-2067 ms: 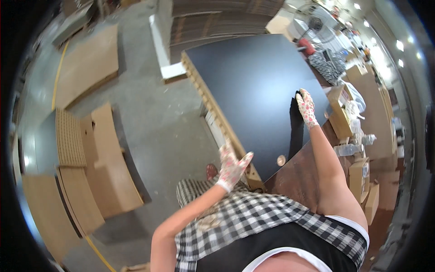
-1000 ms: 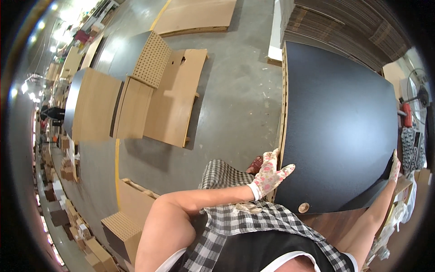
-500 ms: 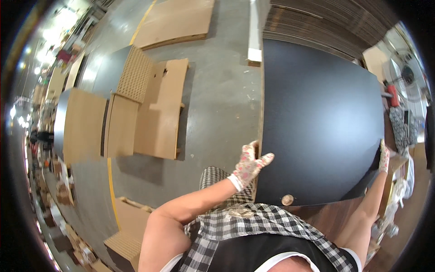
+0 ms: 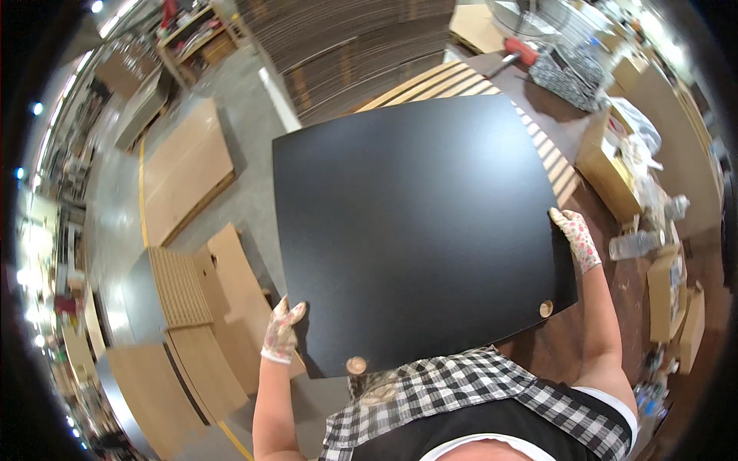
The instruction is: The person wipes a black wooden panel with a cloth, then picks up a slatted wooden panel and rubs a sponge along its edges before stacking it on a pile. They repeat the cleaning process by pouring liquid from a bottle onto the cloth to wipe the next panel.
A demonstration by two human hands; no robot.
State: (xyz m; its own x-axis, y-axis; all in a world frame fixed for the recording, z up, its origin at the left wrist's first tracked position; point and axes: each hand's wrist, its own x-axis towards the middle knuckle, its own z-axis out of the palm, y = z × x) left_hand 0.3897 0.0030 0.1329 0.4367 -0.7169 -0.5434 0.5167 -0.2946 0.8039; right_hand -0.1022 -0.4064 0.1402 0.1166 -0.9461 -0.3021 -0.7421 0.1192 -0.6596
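I hold a large flat black board (image 4: 415,230) in front of me, lifted above the floor and workbench. My left hand (image 4: 282,330), in a patterned glove, grips its left edge near the lower corner. My right hand (image 4: 575,238), gloved the same way, grips the right edge. Two small round wooden discs (image 4: 355,365) sit near the board's lower edge, the second one (image 4: 546,309) close to the right corner.
Behind the board lies a stack of slatted pale panels (image 4: 461,81) on a brown workbench (image 4: 600,307). Cardboard boxes (image 4: 607,165) and a plastic bottle (image 4: 634,246) stand to the right. Brown boards (image 4: 188,173) and perforated panels (image 4: 181,288) lie on the concrete floor at left.
The view swung and the black board now faces me squarely, held by both side edges. My left hand went from a loose open touch at the edge to a grip near the lower left corner.
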